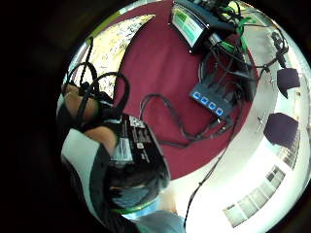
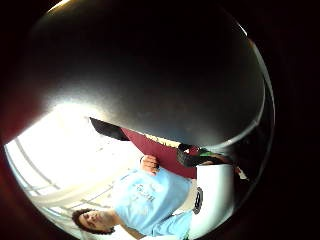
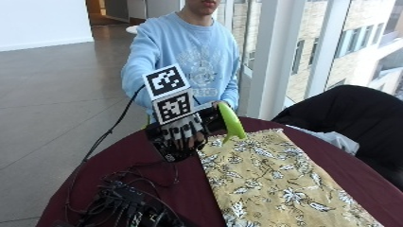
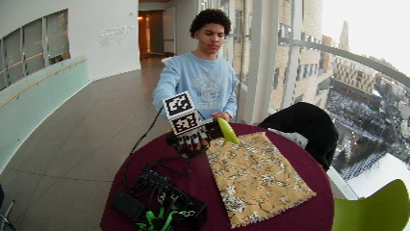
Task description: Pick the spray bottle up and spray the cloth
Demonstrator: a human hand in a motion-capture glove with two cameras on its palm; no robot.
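Spray bottle: lime-green, held up above the far left corner of the cloth, tilted, at the far side of the table. Only its green part shows in the outside view; body is hidden behind the hand. In the thumb side palm view a dark rounded surface fills most of the frame, close to the palm; cannot tell what it is.

Right hand: black glove, fingers curled and pointing down, wrapped round the bottle at table's far edge, just left of the cloth.

Cloth: yellow w/ floral print, lies flat on the dark red table, running from far centre to near right.

Bare hand: behind the bottle, near the person's chest.

Cable box w/ black leads: near left of table, well apart from the cloth's far end.
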